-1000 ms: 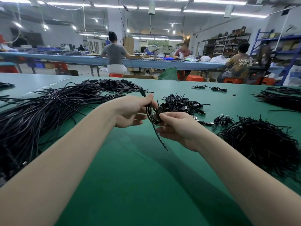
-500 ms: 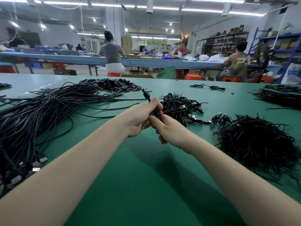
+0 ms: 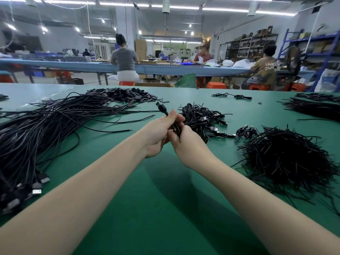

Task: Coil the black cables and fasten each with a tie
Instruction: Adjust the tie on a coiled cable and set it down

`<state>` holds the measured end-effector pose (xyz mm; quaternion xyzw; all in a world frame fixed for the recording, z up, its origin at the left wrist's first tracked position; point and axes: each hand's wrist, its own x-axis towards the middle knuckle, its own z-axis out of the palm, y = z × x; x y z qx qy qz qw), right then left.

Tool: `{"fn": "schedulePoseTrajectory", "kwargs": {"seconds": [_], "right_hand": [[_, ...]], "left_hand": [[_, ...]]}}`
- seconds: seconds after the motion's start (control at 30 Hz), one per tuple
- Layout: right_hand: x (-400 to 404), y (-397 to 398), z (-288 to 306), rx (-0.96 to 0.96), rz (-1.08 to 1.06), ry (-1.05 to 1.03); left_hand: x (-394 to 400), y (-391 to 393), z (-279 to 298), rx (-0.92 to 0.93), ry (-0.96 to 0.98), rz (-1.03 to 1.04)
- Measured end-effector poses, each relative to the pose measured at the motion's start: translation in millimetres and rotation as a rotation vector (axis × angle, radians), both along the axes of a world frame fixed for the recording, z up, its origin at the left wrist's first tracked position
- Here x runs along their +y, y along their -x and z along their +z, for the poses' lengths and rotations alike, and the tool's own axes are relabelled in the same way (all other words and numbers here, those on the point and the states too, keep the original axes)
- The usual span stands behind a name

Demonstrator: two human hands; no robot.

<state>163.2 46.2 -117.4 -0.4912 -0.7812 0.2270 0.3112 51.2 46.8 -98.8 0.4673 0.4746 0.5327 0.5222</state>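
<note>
My left hand (image 3: 158, 135) grips a coiled black cable (image 3: 176, 128) above the green table (image 3: 165, 208); its USB plug (image 3: 161, 106) sticks up past my fingers. My right hand (image 3: 185, 142) is pressed against the left, fingers curled round the same coil, most of which is hidden between the hands. Whether a tie is on it cannot be seen. A big bundle of loose black cables (image 3: 42, 129) lies to the left. A heap of coiled, tied cables (image 3: 200, 118) sits just beyond my hands. A mound of black ties (image 3: 287, 161) lies to the right.
More black ties (image 3: 316, 111) lie at the far right edge. One stray cable (image 3: 231, 96) rests near the table's far side. Flat black pieces (image 3: 127, 94) are piled at the back. Other people sit at a long blue bench (image 3: 73, 65) beyond.
My hands have come together and moved away from me. The hanging cable end seen a second ago is now gathered into the coil between the hands.
</note>
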Motion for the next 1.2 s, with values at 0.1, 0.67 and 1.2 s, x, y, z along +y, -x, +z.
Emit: {"fn": "schedulePoseTrajectory", "kwargs": {"seconds": [0.1,0.67,1.2], "right_hand": [[-2,0,-1,-0.046,-0.022,-0.036],[15,-14,-12,-0.239,-0.094,0.145],[20,-38,10,-0.763,0.11,0.06]], "left_hand": [[-2,-3,0,0.015,0.015,0.023],[-2,11,-18,1.438,-0.66,0.481],[3,1,-39,1.951,-0.692,0.114]]}}
